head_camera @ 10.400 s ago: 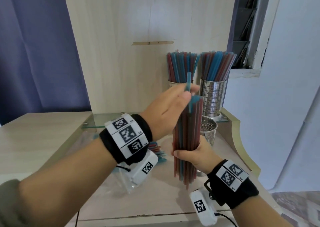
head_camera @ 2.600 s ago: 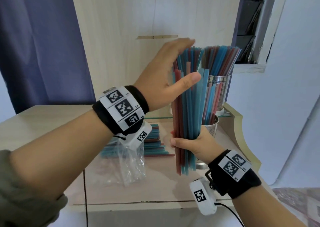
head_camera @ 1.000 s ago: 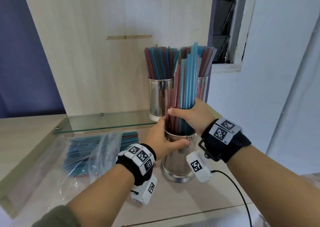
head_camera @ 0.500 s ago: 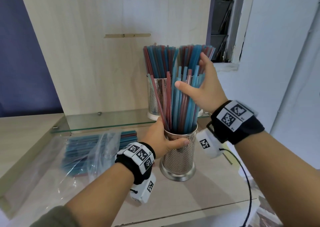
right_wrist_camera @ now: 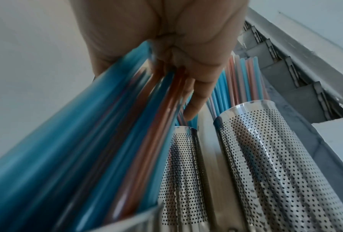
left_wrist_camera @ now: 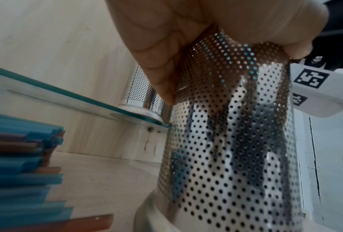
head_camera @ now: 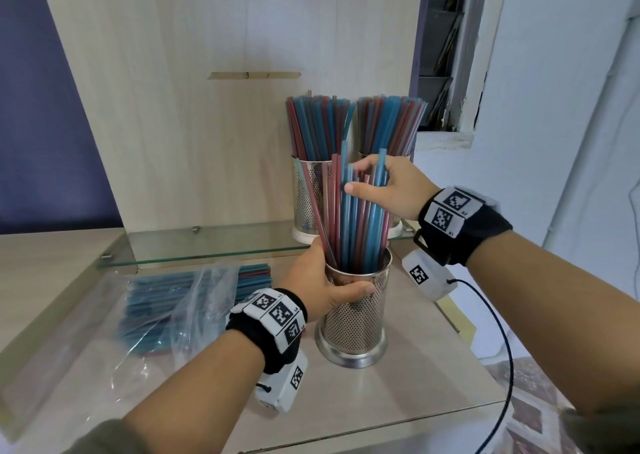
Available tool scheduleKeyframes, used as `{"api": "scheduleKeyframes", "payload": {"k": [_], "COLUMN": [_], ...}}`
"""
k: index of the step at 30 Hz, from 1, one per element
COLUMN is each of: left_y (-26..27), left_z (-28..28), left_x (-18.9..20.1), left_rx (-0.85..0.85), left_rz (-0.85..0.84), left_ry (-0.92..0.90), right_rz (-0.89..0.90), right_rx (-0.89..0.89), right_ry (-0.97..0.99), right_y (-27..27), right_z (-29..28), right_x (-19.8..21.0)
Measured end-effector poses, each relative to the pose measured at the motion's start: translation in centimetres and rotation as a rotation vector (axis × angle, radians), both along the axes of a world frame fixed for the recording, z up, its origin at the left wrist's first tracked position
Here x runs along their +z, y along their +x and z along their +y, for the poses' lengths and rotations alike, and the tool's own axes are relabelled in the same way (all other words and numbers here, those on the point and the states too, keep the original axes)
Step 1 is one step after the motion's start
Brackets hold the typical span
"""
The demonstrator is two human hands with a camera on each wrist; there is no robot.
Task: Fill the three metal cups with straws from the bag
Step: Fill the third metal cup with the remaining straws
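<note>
A perforated metal cup (head_camera: 356,315) stands on the wooden counter, with a loose bunch of blue and red straws (head_camera: 356,221) upright in it. My left hand (head_camera: 332,287) grips this cup at its rim, thumb across the front; the left wrist view shows the cup wall (left_wrist_camera: 236,149) under my palm. My right hand (head_camera: 360,178) holds the bunch near its top, thumb in front and fingers behind. Two more metal cups (head_camera: 310,197) (right_wrist_camera: 275,157) packed with straws stand behind on the glass shelf (head_camera: 214,246). The right one is mostly hidden by my hand.
A clear plastic bag (head_camera: 194,301) with several straws (left_wrist_camera: 17,172) in it lies flat left of the near cup. A wooden back panel (head_camera: 207,124) rises behind the shelf. The counter's raised edge and a white wall are at the right.
A second ago my right hand was lowering the bunch into the near cup. It then lifted over the straw tops and has now come down to clasp the bunch. My left hand has stayed on the cup.
</note>
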State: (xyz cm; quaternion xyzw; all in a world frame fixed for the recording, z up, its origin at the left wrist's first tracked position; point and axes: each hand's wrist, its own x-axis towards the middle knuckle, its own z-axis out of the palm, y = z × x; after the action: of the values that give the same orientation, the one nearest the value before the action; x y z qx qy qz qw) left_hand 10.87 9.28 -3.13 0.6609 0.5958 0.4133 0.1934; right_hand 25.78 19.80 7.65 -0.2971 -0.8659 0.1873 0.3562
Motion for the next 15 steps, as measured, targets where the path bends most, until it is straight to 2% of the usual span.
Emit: {"api": "scheduleKeyframes", "payload": {"k": [2,6,8,10,12,15], "left_y": [0.02,0.02,0.01,0.04,0.09,0.09], "left_z": [-0.09,-0.36,-0.35,-0.34,-0.33,-0.3], "left_x": [-0.07,-0.07,-0.08,-0.12,-0.14,-0.1], "left_rx": [-0.001,0.007,0.006,0.005,0.005,0.012], "left_rz": [-0.003,-0.001,-0.002,-0.003,0.003,0.019], "left_ry": [-0.001,0.009,0.011,0.006,0.003,0.005], "right_rz": [0.008,0.21,0.155,0.019,-0.072,-0.065], "right_rx": [0.018,0.065,0.063,0.044,0.035,0.005], "right_ry": [-0.009,-0.012,0.072,0.169,0.158,0.137], "right_y": [0.0,-0.03,-0.19,-0.34,-0.39,-0.45], "right_z": [0.01,0.06,0.07,-0.02,-0.09,-0.78], "right_x": [-0.12,0.48,0.75,0.72,0.41,0.58]}}
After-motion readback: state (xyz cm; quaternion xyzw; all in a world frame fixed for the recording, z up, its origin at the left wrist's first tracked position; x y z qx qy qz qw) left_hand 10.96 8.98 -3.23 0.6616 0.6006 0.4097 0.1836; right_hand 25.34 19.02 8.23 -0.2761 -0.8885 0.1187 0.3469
